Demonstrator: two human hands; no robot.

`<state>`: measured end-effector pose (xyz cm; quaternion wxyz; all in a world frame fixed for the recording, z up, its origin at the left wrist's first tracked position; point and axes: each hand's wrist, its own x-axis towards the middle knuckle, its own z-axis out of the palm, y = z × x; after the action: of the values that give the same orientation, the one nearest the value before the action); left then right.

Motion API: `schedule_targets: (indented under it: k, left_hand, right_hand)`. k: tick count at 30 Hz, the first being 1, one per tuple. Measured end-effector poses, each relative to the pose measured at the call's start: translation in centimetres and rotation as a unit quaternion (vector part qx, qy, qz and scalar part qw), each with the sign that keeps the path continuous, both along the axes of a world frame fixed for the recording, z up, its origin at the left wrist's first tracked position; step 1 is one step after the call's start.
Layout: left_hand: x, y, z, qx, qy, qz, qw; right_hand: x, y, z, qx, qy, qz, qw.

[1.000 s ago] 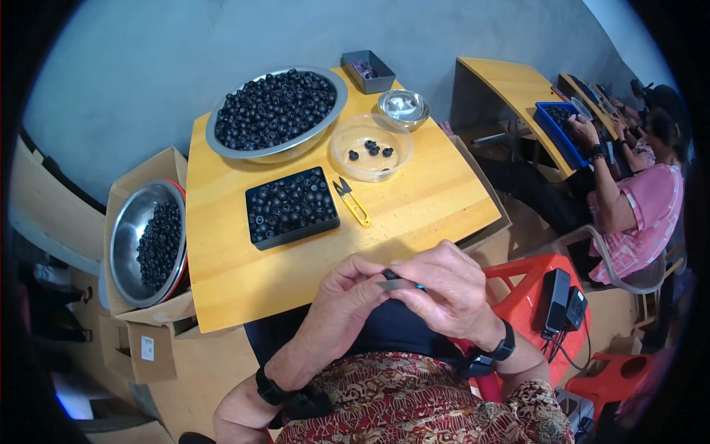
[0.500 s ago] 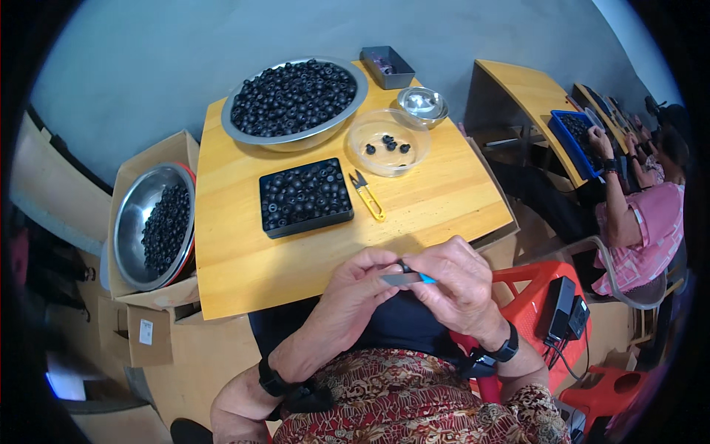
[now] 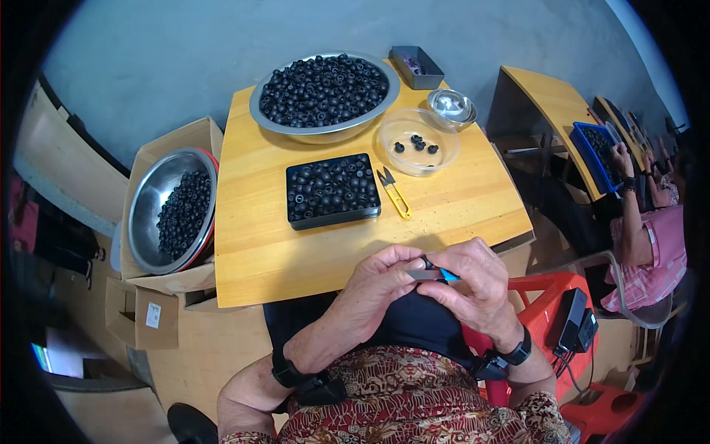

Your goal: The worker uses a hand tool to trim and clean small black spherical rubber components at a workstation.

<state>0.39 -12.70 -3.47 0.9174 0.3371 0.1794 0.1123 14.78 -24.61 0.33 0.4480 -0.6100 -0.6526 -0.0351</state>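
Close together above my lap, by the table's front edge, both my hands work on one small black round piece (image 3: 427, 263). It is pinched in the fingers of my left hand (image 3: 373, 288) and mostly hidden by them. My right hand (image 3: 477, 285) is closed on a small flat grey blade (image 3: 424, 274) with a blue grip (image 3: 448, 274). The blade lies across just below the piece, its end near my left thumb; I cannot tell whether it touches the piece. Nearest on the table are a black tray (image 3: 333, 214) full of such pieces and yellow thread snips (image 3: 395, 194).
A metal basin (image 3: 260, 111) heaped with black pieces stands at the back of the wooden table (image 3: 251, 259). Beside it are a clear tub (image 3: 447, 159) with several pieces, a metal bowl (image 3: 462, 111) and a grey box (image 3: 433, 80). Another person (image 3: 640, 244) sits right.
The whole view has swung a little, so table and hands appear farther right. My hands keep their hold on the piece and the blade, with the blade tilted slightly differently.
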Motion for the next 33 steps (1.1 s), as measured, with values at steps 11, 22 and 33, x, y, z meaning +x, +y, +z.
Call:
schedule_targets:
  k: [11,22,33]
  left_hand:
    - [-0.3,0.5,0.8,0.018,0.039,-0.021,0.999]
    - [-0.3,1.2,0.7,0.043,0.042,0.021,0.998]
    - [-2.9,13.5,3.4,0.428,0.125,0.202,0.872]
  right_hand:
    - [0.7,0.6,-0.1,-0.029,0.019,0.023,0.999]
    - [0.7,2.2,0.7,-0.021,-0.007,0.031,0.999]
    - [8.7,10.6,0.4,-0.049,0.028,-0.109,0.992]
